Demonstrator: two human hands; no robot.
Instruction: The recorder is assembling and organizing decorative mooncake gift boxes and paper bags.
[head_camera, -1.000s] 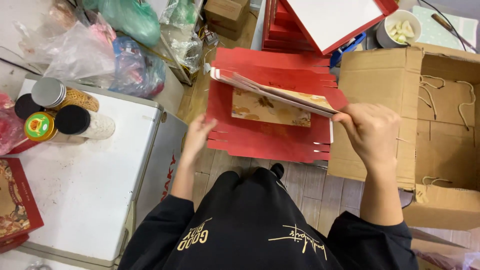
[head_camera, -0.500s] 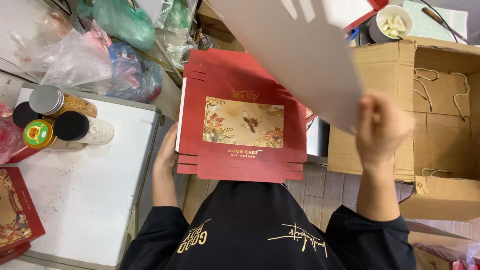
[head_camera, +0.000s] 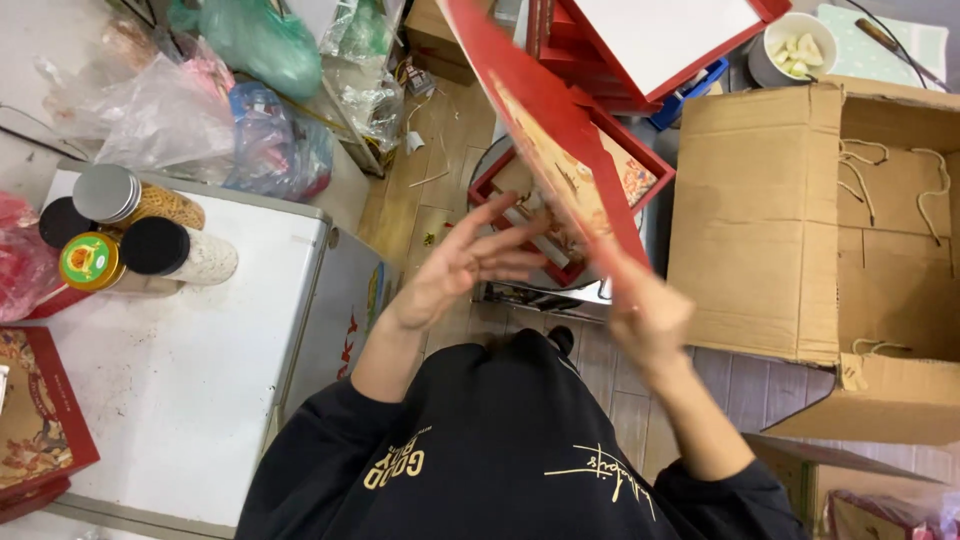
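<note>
Right hand (head_camera: 645, 315) gripping red card sheet (head_camera: 545, 120), left hand (head_camera: 470, 265) open

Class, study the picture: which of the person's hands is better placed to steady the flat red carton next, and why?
Probably the left hand: it is open, empty and beside the flat red carton. The right hand already grips the carton's lower edge.

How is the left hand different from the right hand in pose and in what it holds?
The left hand is open with fingers spread and holds nothing; the right hand grips the lower edge of a flat red cardboard box blank. The left hand sits beside the blank, apart from it; the right hand touches it and lifts it on edge. Both are bare and come from black sleeves, above the open red box below.
</note>
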